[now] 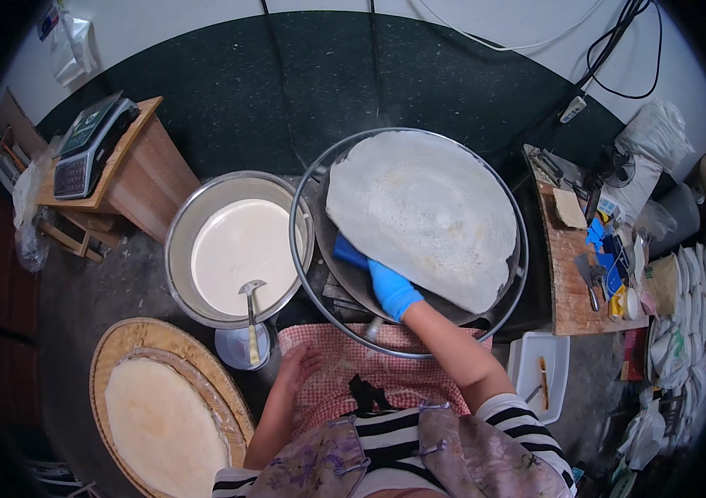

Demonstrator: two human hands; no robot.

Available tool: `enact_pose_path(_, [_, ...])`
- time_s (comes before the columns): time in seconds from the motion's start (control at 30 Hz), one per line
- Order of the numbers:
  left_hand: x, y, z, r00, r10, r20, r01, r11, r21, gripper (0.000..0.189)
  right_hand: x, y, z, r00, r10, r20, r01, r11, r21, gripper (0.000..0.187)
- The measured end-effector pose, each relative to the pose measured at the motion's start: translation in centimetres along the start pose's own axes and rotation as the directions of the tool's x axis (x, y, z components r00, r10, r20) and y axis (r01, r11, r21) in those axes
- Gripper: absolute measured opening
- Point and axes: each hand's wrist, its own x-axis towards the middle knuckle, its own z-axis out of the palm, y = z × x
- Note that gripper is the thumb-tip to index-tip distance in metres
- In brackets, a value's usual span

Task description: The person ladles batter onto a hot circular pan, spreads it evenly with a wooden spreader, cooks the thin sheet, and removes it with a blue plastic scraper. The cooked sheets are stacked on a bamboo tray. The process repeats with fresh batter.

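My right hand (395,290), in a light-blue glove, reaches under the near edge of a large thin pale pancake (428,211). It grips a dark-blue pad (350,250); the fingertips are hidden by the pancake. This near-left edge is lifted or folded back, baring the dark round griddle (353,280) beneath. A metal ring (298,249) surrounds the griddle. My bare left hand (300,364) rests beside a red checked cloth (328,389) and holds nothing. Left of the griddle stands a metal basin (180,267) of creamy batter (238,249); a ladle-like tool (252,324) leans over its near rim.
A round woven tray (104,386) carries a pile of pale pancakes (163,429) at the lower left. A digital scale (88,149) sits on a wooden stand. On the right, a wooden table (568,299) holds a scraper (588,280), near a white plastic tub (537,373).
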Motion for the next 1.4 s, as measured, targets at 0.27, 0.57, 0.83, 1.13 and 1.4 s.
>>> enact_pose_path(0.27, [0.3, 0.0, -0.3, 1.0, -0.019, -0.018, 0.019, 1.0, -0.001, 0.025, 4.6, 4.2, 0.3, 1.0, 0.01, -0.026, -0.018, 0.935, -0.354, 0.031])
enact_pose_path(0.57, [0.7, 0.0, -0.5, 0.999, -0.025, -0.033, 0.025, 1.0, -0.003, 0.025, 9.5, 12.1, -2.4, 0.936, 0.204, -0.286, -0.286, 0.916, -0.282, 0.031])
enact_pose_path(0.83, [0.3, 0.0, -0.3, 1.0, -0.002, -0.01, 0.002, 0.999, -0.035, 0.02, 3.5, 12.2, -6.3, 0.978, 0.171, -0.122, -0.208, 0.871, -0.445, 0.041])
enact_pose_path(1.13, [0.1, -0.5, 0.7, 0.997, 0.044, -0.071, -0.036, 0.994, 0.108, 0.021, -7.9, 3.7, -8.5, 0.982, 0.048, 0.182, 0.036, 0.902, -0.431, 0.027])
enact_pose_path(1.4, [3.4, 5.0, 8.1, 0.679, 0.71, 0.187, -0.63, 0.432, 0.645, 0.041, -10.0, -2.5, -7.2, 0.964, -0.064, 0.259, 0.188, 0.852, -0.488, 0.036])
